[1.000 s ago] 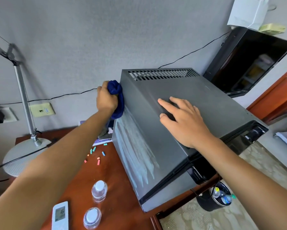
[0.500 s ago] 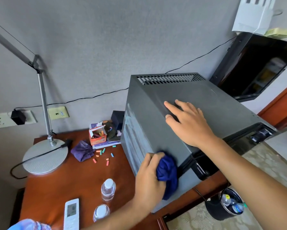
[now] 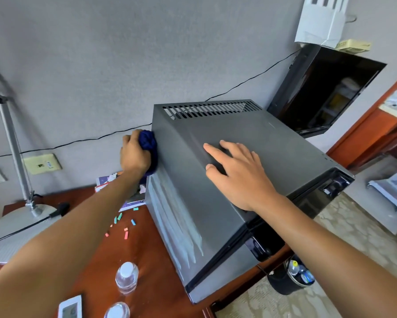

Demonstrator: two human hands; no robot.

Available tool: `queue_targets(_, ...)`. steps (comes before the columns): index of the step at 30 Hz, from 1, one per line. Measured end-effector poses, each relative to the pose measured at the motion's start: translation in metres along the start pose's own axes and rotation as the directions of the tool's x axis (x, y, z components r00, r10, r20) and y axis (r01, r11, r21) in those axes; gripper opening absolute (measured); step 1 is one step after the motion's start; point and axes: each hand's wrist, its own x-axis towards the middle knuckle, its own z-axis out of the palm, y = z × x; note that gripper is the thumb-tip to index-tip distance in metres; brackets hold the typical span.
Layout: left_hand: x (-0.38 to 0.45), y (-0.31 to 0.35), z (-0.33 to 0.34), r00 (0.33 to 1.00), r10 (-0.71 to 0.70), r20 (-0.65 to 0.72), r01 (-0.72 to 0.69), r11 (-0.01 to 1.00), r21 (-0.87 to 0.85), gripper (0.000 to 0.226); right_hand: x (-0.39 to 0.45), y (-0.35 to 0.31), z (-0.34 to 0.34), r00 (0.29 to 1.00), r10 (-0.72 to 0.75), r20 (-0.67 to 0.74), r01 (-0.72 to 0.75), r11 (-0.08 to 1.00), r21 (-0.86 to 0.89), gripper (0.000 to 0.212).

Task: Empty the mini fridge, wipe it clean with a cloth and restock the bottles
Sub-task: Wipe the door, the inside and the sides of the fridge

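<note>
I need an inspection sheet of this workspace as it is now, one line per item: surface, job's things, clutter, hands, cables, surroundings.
Surface: red-brown wooden desk carrying all items.
Job's things: grey mini fridge, wet streaks down its left side; blue cloth at its upper rear left edge; two capped clear bottles on the desk.
Clutter: small coloured pieces; white remote; books behind the forearm.
Hands: left hand grips the cloth; right hand lies flat on the fridge top.
Cables: black cable along the wall; lamp cord.
Surroundings: desk lamp, wall TV, black bin on the floor.
</note>
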Motion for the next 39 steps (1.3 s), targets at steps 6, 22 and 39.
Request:
queue_targets(6, -0.032, 0.008, 0.012, 1.000, 0.020, -0.018, -0.021, 0.995, -0.096, 0.064, 0.006, -0.004, -0.004, 1.000, 0.000, -0.003, 0.000, 1.000, 0.008, 0.057)
queue_targets(22, -0.270, -0.022, -0.025, 0.693, 0.468, 0.549, -0.379, 0.883, -0.275, 0.097, 0.005, -0.008, -0.004, 0.999, 0.009, 0.037, -0.008, 1.000, -0.012, 0.057)
queue_targets(39, -0.013, -0.019, 0.045, 0.923, -0.317, 0.220, 0.354, 0.470, -0.808, 0.070, 0.004, -0.012, -0.011, 1.000, -0.003, 0.007, 0.003, 1.000, 0.026, 0.056)
